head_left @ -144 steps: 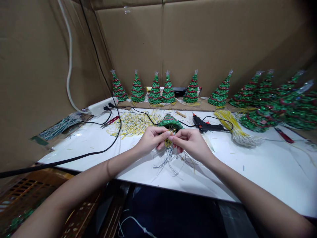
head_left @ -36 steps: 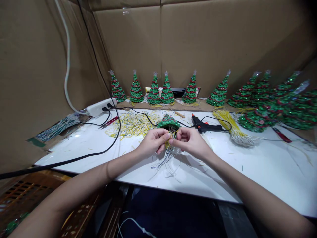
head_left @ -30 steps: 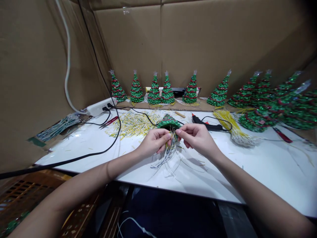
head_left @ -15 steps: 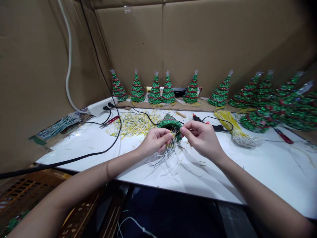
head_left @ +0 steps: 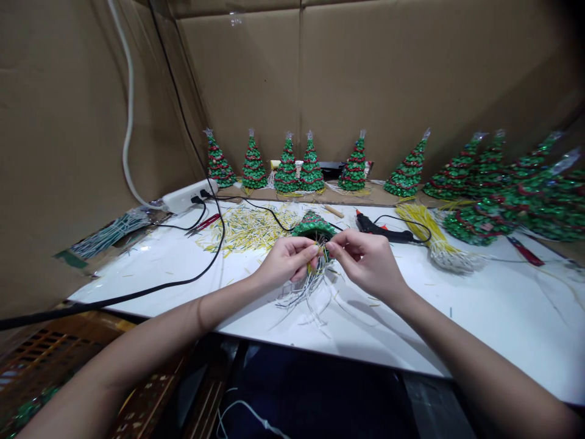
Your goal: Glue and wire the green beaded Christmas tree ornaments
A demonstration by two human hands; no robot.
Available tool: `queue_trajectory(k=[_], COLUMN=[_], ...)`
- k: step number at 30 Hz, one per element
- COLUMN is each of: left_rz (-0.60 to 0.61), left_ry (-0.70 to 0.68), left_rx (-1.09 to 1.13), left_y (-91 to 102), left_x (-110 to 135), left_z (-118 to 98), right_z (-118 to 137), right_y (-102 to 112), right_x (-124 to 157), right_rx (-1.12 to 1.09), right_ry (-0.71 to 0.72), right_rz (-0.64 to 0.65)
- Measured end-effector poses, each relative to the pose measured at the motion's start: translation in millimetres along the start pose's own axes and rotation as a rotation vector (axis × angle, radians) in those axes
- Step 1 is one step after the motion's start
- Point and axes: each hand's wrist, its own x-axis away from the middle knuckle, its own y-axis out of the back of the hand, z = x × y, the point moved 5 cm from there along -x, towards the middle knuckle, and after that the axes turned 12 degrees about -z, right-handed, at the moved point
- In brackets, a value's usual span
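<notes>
My left hand (head_left: 289,261) and right hand (head_left: 368,262) are bare, and my slender, tapering left forearm (head_left: 226,296) and right forearm (head_left: 429,326) are uncovered too. A narrow line (head_left: 200,312) crosses my left forearm partway along. Below, I seem to wear dark navy clothing (head_left: 320,390), its cut lost in shadow

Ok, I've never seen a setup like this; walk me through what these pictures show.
There is no robot: these are a person's own bare hands, filmed by one camera worn on the head, looking forward and down. The left hand pinches thin wires coming from the open base of a small decorated tree; the right hand seems to pinch some too. On the white table lie a heap of wire clippings, a black glue gun and a bundle of yellow-and-white wires. More trees line the back.
</notes>
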Motion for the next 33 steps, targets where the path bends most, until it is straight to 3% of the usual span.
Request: queue_trajectory(k=[7,14,19,21,26,33], left_rz=[0.001,-0.021,-0.058,-0.048,-0.006,-0.001], left_ry=[0.011,-0.028,0.012,0.031,0.031,-0.023], left_rx=[-0.005,-0.054,-0.009,0.006,-0.010,-0.091], left_y=[-1.3,-2.4,0.0,-0.1,-1.6,-3.8], left_x=[0.8,2.2,3.3,3.4,3.9,7.3], left_z=[-2.0,-6.2,-1.0,1.2,0.3,-8.5], right_z=[4.9,0.6,-6.3,-9.9,-4.0,38.3], right_y=[1.0,2.1,32.1,39.6,39.3,21.0], right_x=[0.0,1.4,-9.0,-14.4,-12.4,4.3], right_rx=[0.052,0.002,-0.008,0.067,0.387,0.561], right_ry=[0.073,-0.056,-0.157,-0.160,0.028,0.541], right_rz=[-0.031,-0.045,-0.273,-0.233,-0.004,0.113])
